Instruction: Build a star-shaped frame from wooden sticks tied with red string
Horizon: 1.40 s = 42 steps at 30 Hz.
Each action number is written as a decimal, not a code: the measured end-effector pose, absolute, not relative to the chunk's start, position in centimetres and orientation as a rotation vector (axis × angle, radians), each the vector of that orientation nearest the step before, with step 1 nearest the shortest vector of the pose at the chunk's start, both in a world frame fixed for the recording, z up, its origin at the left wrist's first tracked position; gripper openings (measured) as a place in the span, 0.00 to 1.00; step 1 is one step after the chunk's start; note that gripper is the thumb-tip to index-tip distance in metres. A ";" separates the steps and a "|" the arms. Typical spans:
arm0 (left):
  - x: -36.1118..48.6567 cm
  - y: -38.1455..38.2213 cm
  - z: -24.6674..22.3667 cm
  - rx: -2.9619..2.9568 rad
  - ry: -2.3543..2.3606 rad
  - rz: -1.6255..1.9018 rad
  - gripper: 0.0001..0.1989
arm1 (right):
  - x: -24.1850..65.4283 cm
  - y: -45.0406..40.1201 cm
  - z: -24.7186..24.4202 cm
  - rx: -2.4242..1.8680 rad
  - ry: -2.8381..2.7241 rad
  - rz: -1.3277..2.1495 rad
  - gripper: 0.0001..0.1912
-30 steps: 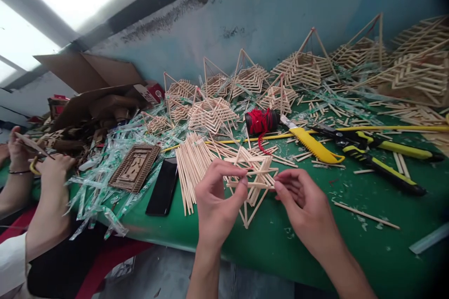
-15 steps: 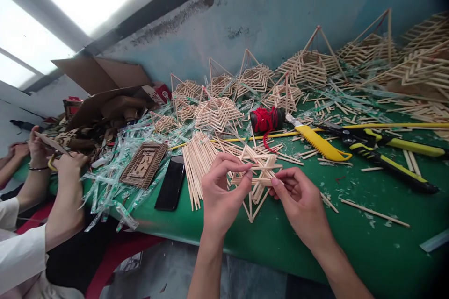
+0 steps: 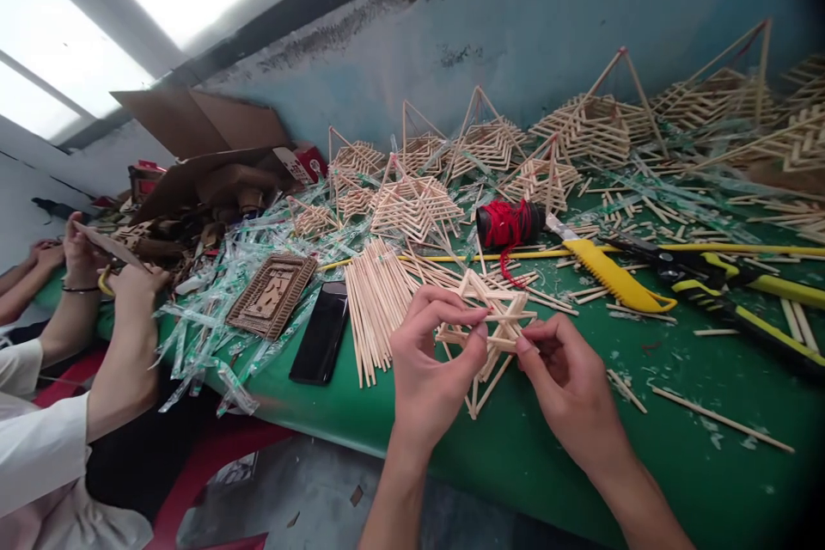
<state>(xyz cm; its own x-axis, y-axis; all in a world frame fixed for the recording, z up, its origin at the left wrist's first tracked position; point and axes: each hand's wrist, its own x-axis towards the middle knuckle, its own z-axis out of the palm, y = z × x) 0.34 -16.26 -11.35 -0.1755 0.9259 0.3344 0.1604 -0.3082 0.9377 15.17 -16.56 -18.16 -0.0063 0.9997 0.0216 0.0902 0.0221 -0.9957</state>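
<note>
A small star-shaped frame of stacked pale wooden sticks [image 3: 516,309] is held just over the table between my two hands. My left hand [image 3: 429,369] pinches its left side with thumb and forefinger; a tiny red spot shows by the fingertips. On the lower right side, my right hand [image 3: 571,391] grips the frame between thumb and curled fingers. One pointed corner of sticks hangs toward me below. Left of my left hand lies a fan of loose sticks [image 3: 374,309]. Behind the frame rests a spool of red thread [image 3: 506,223], its loose end trailing toward the frame.
On the green table [image 3: 361,417] lie a black phone [image 3: 320,333], a corrugated cardboard panel [image 3: 271,296], a yellow utility knife [image 3: 609,273] and pliers [image 3: 722,296]. Finished stick frames [image 3: 416,210] line the wall amid plastic strips. At left, a co-worker's hands [image 3: 132,284] hold a flat piece.
The view has shifted slightly left, so everything appears farther right. Both hands keep hold of the stick frame, with only slight finger movement. The co-worker's hands stay at the left.
</note>
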 end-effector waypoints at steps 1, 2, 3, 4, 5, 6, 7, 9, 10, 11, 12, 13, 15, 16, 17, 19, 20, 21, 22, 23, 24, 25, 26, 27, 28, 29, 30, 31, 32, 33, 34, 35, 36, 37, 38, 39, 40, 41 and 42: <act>0.4 -16.3 -11.4 1.448 1.281 1.550 0.04 | 15.2 -16.6 -18.4 -1.245 -1.292 1.162 0.12; 0.4 -16.3 -11.4 1.444 1.275 1.553 0.05 | 15.2 -16.6 -18.5 -1.238 -1.293 1.170 0.12; 0.4 -16.3 -11.5 1.439 1.269 1.555 0.05 | 15.2 -16.6 -18.6 -1.237 -1.296 1.176 0.11; 0.4 -16.3 -11.5 1.434 1.261 1.555 0.05 | 15.2 -16.7 -18.6 -1.240 -1.300 1.177 0.11; 0.4 -16.3 -11.6 1.430 1.254 1.555 0.05 | 15.2 -16.7 -18.6 -1.247 -1.308 1.174 0.11; 0.4 -16.3 -11.6 1.427 1.250 1.556 0.05 | 15.3 -16.7 -18.5 -1.255 -1.318 1.165 0.11; 0.4 -16.3 -11.6 1.424 1.248 1.556 0.05 | 15.3 -16.7 -18.4 -1.265 -1.331 1.152 0.11; 0.5 -16.3 -11.7 1.423 1.247 1.561 0.05 | 15.4 -16.6 -18.1 -1.282 -1.351 1.130 0.12; 0.5 -16.2 -11.7 1.424 1.247 1.564 0.06 | 15.5 -16.5 -18.0 -1.287 -1.354 1.129 0.12; 0.5 -16.2 -11.7 1.423 1.250 1.566 0.06 | 15.6 -16.4 -17.9 -1.287 -1.351 1.140 0.13; 0.6 -16.2 -11.7 1.424 1.252 1.569 0.06 | 15.7 -16.3 -17.8 -1.281 -1.342 1.161 0.13; 0.6 -16.2 -11.7 1.427 1.255 1.573 0.06 | 15.7 -16.2 -17.7 -1.272 -1.328 1.186 0.14; 0.7 -16.3 -11.5 1.445 1.281 1.575 0.06 | 15.9 -16.1 -17.8 -1.255 -1.300 1.226 0.14; 0.7 -16.4 -11.5 1.464 1.311 1.570 0.05 | 15.9 -16.1 -17.8 -1.253 -1.290 1.236 0.15; 0.8 -16.6 -11.4 1.485 1.354 1.565 0.06 | 15.9 -16.1 -17.9 -1.257 -1.282 1.241 0.15; 1.1 -16.9 -11.3 1.497 1.453 1.561 0.08 | 15.8 -16.2 -17.9 -1.271 -1.264 1.248 0.16; 1.3 -17.0 -11.2 1.475 1.490 1.573 0.10 | 15.8 -16.3 -17.9 -1.280 -1.252 1.253 0.16; 1.5 -17.2 -11.3 1.427 1.501 1.588 0.13 | 15.7 -16.4 -17.8 -1.293 -1.232 1.255 0.16; 1.7 -17.2 -11.3 1.369 1.500 1.601 0.16 | 15.6 -16.6 -17.8 -1.309 -1.208 1.253 0.17; 1.9 -17.3 -11.4 1.314 1.492 1.609 0.16 | 15.5 -16.7 -17.7 -1.330 -1.184 1.247 0.17; 2.1 -17.3 -11.5 1.272 1.487 1.609 0.16 | 15.5 -16.7 -17.7 -1.346 -1.170 1.234 0.17; 2.2 -17.4 -11.7 1.239 1.483 1.604 0.16 | 15.6 -16.7 -17.8 -1.358 -1.174 1.219 0.18; 2.3 -17.4 -11.9 1.216 1.481 1.597 0.16 | 15.7 -16.7 -17.9 -1.364 -1.190 1.199 0.18; 2.3 -17.5 -12.0 1.197 1.483 1.590 0.17 | 15.9 -16.6 -18.2 -1.365 -1.215 1.176 0.18; 2.3 -17.6 -12.2 1.179 1.486 1.589 0.18 | 16.2 -16.5 -18.6 -1.364 -1.246 1.157 0.18; 2.2 -17.7 -12.4 1.163 1.491 1.595 0.19 | 16.4 -16.4 -18.9 -1.367 -1.271 1.141 0.18; 2.1 -17.8 -12.6 1.150 1.496 1.604 0.21 | 16.6 -16.4 -19.3 -1.375 -1.286 1.132 0.18; 1.8 -18.0 -12.9 1.145 1.495 1.615 0.22 | 16.7 -16.4 -19.6 -1.387 -1.289 1.125 0.18; 1.5 -18.1 -13.1 1.149 1.486 1.628 0.24 | 16.8 -16.4 -19.7 -1.400 -1.278 1.123 0.19; 1.1 -18.3 -13.4 1.161 1.474 1.639 0.25 | 16.6 -16.6 -19.7 -1.418 -1.253 1.127 0.19; 0.6 -18.4 -13.7 1.177 1.465 1.642 0.25 | 16.4 -16.8 -19.5 -1.438 -1.212 1.132 0.19; 0.1 -18.5 -14.0 1.191 1.472 1.641 0.23 | 16.0 -17.0 -19.2 -1.462 -1.157 1.148 0.19; -0.4 -18.6 -14.4 1.199 1.501 1.632 0.20 | 15.7 -17.2 -18.9 -1.482 -1.107 1.164 0.19; -1.0 -18.7 -14.7 1.205 1.549 1.609 0.15 | 15.3 -17.5 -18.5 -1.498 -1.064 1.179 0.19; -1.4 -18.7 -15.1 1.216 1.605 1.572 0.11 | 15.0 -17.6 -18.3 -1.511 -1.041 1.186 0.20; -1.8 -18.8 -15.5 1.243 1.649 1.514 0.06 | 14.8 -17.8 -18.1 -1.520 -1.034 1.183 0.20; -2.2 -18.8 -15.8 1.277 1.679 1.453 0.04 | 14.7 -17.8 -18.1 -1.522 -1.046 1.168 0.21; -2.4 -18.8 -16.1 1.313 1.693 1.399 0.02 | 14.8 -17.8 -18.2 -1.520 -1.073 1.144 0.21; -2.5 -18.9 -16.4 1.345 1.690 1.360 0.02 | 14.9 -17.8 -18.4 -1.516 -1.105 1.111 0.21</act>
